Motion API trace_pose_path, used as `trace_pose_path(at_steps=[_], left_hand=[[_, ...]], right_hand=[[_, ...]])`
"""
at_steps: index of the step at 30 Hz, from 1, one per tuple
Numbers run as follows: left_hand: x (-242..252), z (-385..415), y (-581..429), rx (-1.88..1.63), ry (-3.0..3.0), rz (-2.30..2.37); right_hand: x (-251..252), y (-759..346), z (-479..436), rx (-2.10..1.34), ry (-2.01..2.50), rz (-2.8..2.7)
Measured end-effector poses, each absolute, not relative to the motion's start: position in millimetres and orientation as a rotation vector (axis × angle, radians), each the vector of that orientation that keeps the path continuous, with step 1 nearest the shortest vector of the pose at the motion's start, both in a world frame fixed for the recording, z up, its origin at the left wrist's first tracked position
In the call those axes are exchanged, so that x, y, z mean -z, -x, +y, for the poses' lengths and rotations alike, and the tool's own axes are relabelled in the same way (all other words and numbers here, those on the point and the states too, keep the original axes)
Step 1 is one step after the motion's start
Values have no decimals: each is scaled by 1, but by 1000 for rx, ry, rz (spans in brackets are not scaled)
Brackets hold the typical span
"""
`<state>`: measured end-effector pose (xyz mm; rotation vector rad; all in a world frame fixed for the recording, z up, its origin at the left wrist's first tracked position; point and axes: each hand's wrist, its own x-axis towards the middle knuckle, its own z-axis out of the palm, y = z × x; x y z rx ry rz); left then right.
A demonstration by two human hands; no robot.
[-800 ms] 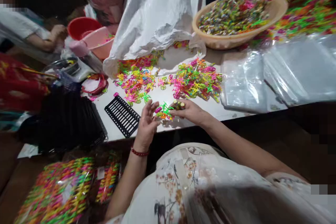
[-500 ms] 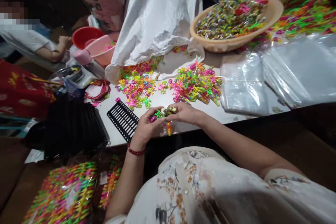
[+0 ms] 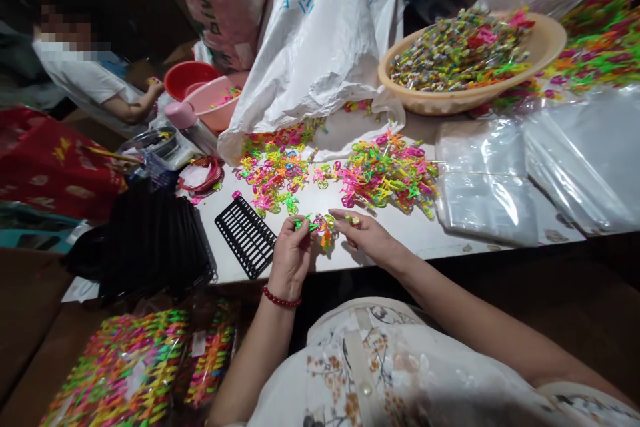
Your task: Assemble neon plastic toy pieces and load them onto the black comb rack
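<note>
Between finger and thumb, my left hand (image 3: 291, 255) pinches a small green plastic toy bicycle (image 3: 304, 223). Close beside it, at my right fingertips, is an orange and pink toy piece (image 3: 326, 230). My right hand (image 3: 371, 237) is closed around a small yellowish piece (image 3: 353, 219), too small to make out. Just beyond my hands lie two loose heaps of bright plastic toy bicycles, a left heap (image 3: 273, 173) and a larger right heap (image 3: 387, 173). A black slotted rack (image 3: 246, 237) lies left of my left hand.
A tan basin (image 3: 470, 105) full of small wrapped pieces stands back right, behind clear plastic bags (image 3: 485, 193). A white sack (image 3: 320, 47) opens onto the table. Black racks (image 3: 150, 240) are stacked at left. Another person (image 3: 95, 83) sits far left.
My hands have moved apart, the left pulling back with the green toy bicycle and the right shifting right. The view has turned slightly left.
</note>
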<state>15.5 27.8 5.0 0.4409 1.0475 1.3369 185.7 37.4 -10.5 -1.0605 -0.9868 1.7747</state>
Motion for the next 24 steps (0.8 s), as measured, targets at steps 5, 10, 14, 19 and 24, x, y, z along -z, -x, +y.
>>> trace_pose_path(at_steps=[5, 10, 14, 19, 24], left_hand=[[-6, 25, -24, -1425, -309, 977], [-5, 20, -29, -1420, -277, 950], [-4, 20, -30, -1470, -287, 938], [-4, 20, -31, -1503, -285, 942], [-4, 17, -30, -1463, -291, 1006]], right_hand=[[14, -179, 42, -1931, 962, -750], [11, -176, 41, -1988, 889, -765], [8, -179, 38, -1953, 999, -925], [7, -183, 36, -1899, 1073, -1018], [9, -182, 34, -1868, 1046, -990]])
